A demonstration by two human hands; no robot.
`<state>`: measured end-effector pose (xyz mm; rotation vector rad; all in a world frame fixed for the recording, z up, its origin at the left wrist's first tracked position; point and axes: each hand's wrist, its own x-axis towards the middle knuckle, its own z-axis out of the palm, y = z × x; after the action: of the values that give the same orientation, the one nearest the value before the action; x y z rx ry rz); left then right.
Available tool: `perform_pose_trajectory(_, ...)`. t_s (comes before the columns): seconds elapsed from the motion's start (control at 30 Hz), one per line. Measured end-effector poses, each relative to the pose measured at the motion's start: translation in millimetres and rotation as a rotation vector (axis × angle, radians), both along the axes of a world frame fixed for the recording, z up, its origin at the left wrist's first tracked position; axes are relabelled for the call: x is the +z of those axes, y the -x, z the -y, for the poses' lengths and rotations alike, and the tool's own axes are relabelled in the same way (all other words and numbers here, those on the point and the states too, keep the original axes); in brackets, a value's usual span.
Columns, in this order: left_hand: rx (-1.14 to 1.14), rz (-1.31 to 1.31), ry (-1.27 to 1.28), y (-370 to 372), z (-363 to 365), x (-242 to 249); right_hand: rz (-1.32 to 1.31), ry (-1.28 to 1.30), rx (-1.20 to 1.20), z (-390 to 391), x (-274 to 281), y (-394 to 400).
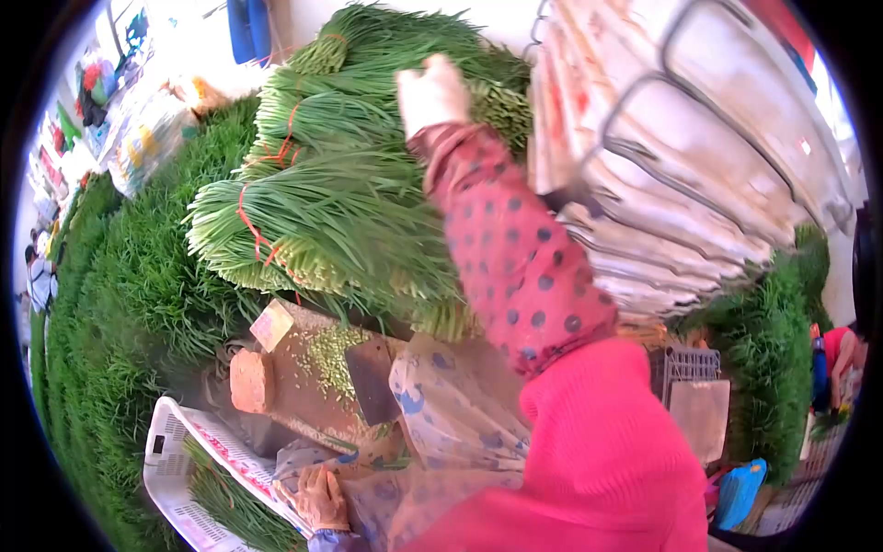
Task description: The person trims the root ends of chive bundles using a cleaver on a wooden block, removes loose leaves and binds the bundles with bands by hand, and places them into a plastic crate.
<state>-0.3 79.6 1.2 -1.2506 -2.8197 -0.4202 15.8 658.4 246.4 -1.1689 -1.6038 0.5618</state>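
Note:
My right hand (432, 92), in a red polka-dot sleeve cover, reaches over a heap of long green chives (349, 138) tied in bundles with orange-red bands. Its fingers look curled in, and whatever lies in them is hidden. My left hand (320, 497) rests low beside the rim of a white plastic basket (170, 442) with greens inside, its fingers stretched over my plastic apron (451, 405). Between the hands, a board (308, 405) bears chopped pale stem ends (326, 359), a dark flat blade (371, 382), a reddish brick (251, 380) and a small pale block (271, 324).
Dense green leaves (110, 304) fill the left side. Whitish layered sheets (662, 175) with a bent metal frame stand at the right. Beyond are a grey crate (690, 365), a blue object (740, 492) and another person (842, 359) at the right edge.

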Motion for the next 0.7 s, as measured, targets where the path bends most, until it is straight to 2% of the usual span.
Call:
perform_pose_trajectory(0.03,0.022,0.003,0.001,2,-1,1,0.07,0.037,-0.045,-20,6,-6)
perform_pose_trajectory(0.07,0.026,0.025,0.004,2,0,5,0.179,0.194,0.016,-15,31,-22)
perform_pose_trajectory(0.13,0.016,-0.004,0.035,7,0,-1,0.912,0.093,-0.134,-102,13,-26)
perform_pose_trajectory(0.17,0.026,0.004,0.032,11,2,-7,0.915,0.135,-0.219,-135,0,-30)
perform_pose_trajectory(0.2,0.039,0.05,0.146,11,-4,9,0.917,0.179,-0.302,-159,-9,-34)
perform_pose_trajectory(0.23,0.049,0.098,0.264,12,-9,20,1.102,0.172,-0.274,-142,2,-42)
perform_pose_trajectory(0.3,0.047,0.083,0.236,13,-17,22,1.0,0.245,-0.235,-201,-30,-49)
perform_pose_trajectory(0.33,0.029,0.057,0.244,14,-21,23,1.616,0.087,-0.028,-188,-22,-48)
perform_pose_trajectory(0.37,0.009,0.031,0.252,16,-24,23,1.66,0.099,-0.034,-221,-36,-46)
perform_pose_trajectory(0.43,-0.007,0.06,0.289,21,-32,23,1.732,0.037,0.009,-224,-40,-38)
perform_pose_trajectory(0.53,0.003,0.048,0.286,23,-38,21,1.784,0.155,0.06,-267,-49,-23)
perform_pose_trajectory(0.57,0.004,0.056,0.285,25,-38,16,1.964,0.024,0.195,-301,-55,-28)
perform_pose_trajectory(0.63,-0.012,0.044,0.277,27,-37,10,2.144,-0.117,0.345,-313,-52,-28)
perform_pose_trajectory(0.67,-0.004,0.056,0.322,26,-41,12,2.048,-0.026,0.413,-314,-42,-32)
perform_pose_trajectory(0.7,-0.002,0.063,0.326,27,-42,13,2.068,0.0,0.436,-317,-39,-30)
